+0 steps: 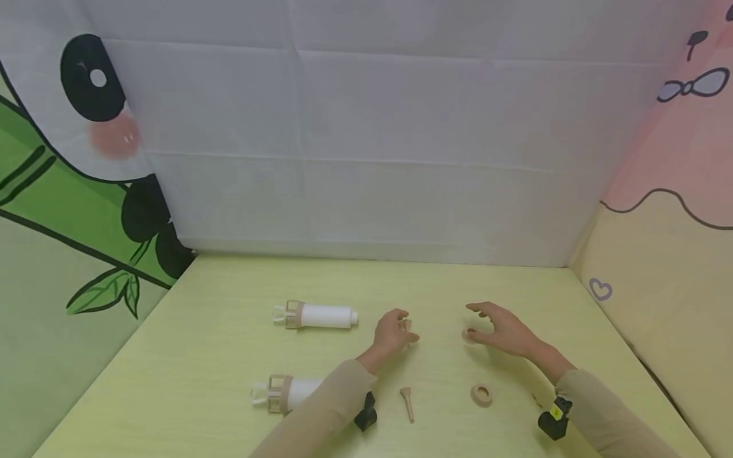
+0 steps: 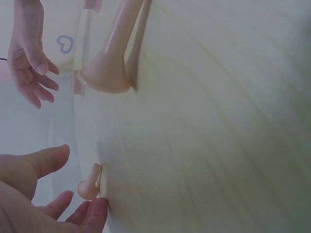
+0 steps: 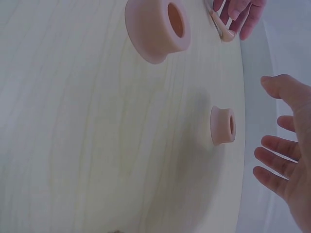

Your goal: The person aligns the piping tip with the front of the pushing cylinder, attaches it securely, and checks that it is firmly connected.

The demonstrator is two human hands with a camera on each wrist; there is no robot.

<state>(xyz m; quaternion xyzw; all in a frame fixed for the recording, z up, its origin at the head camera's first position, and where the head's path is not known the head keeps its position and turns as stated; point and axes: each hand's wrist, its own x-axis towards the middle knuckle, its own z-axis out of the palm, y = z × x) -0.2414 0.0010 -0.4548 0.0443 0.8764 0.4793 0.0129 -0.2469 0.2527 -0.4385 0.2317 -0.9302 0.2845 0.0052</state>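
Far ring [image 1: 465,334] partly behind right hand [image 1: 505,331], lower white cylinder [image 1: 301,391] partly behind left sleeve [image 1: 335,404]

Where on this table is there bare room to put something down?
Bare: the strip between the far cylinder and white backdrop; left of the near cylinder; and between the near peg and near ring. Crowded: the left hand at the far peg, the right hand by the far ring.

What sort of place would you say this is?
Probably a screened-off tabletop work booth, judging by the yellow table, the white backdrop behind it, and the cartoon-decorated panel at left.
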